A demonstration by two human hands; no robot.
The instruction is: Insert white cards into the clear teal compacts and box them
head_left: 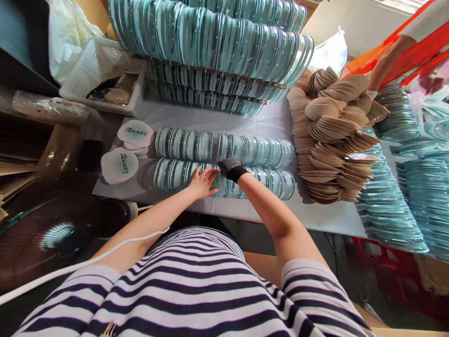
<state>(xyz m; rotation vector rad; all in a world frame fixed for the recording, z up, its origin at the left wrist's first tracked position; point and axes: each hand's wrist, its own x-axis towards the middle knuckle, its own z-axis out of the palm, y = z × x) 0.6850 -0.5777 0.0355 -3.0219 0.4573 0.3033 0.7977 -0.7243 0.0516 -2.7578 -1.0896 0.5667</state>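
Two rows of teal-rimmed round cases stand on edge on the white tabletop [266, 122]. My left hand [202, 182] lies flat with fingers stretched out against the near row [175, 174]. My right hand [231, 169], in a black mesh glove, rests on the same row just to the right of it; its fingers are curled down over the cases and mostly hidden. The far row [224, 146] runs parallel behind. Round white "beauty" labels [135, 133] lie in small piles at the left end of the rows.
Tall banks of the same teal cases [210, 32] fill the back of the table. A heap of tan round pads [331, 135] sits right, with more teal stacks [389, 206] beyond. A white basket [105, 75] stands back left, a fan [59, 234] lower left. Another person's arm [389, 58] shows top right.
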